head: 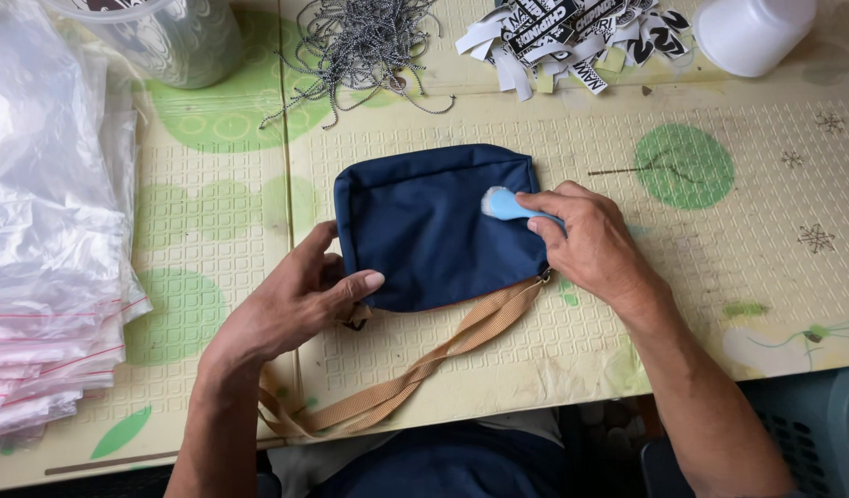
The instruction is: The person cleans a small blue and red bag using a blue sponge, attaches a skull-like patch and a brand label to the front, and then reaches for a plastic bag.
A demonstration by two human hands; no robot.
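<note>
A navy blue fabric bag (pixel 424 221) lies flat on the patterned mat, its tan webbing strap (pixel 415 369) trailing toward the table's near edge. My left hand (pixel 300 295) grips the bag's lower left corner, thumb on top of the fabric. My right hand (pixel 586 240) holds a small light blue brush (pixel 506 204) whose head rests on the bag's upper right area.
A stack of clear zip bags (pixel 47 231) fills the left side. At the back are a clear plastic tub (pixel 171 37), a heap of black-and-white cords (pixel 360 46), a pile of printed labels (pixel 572 37) and a white container (pixel 752 32).
</note>
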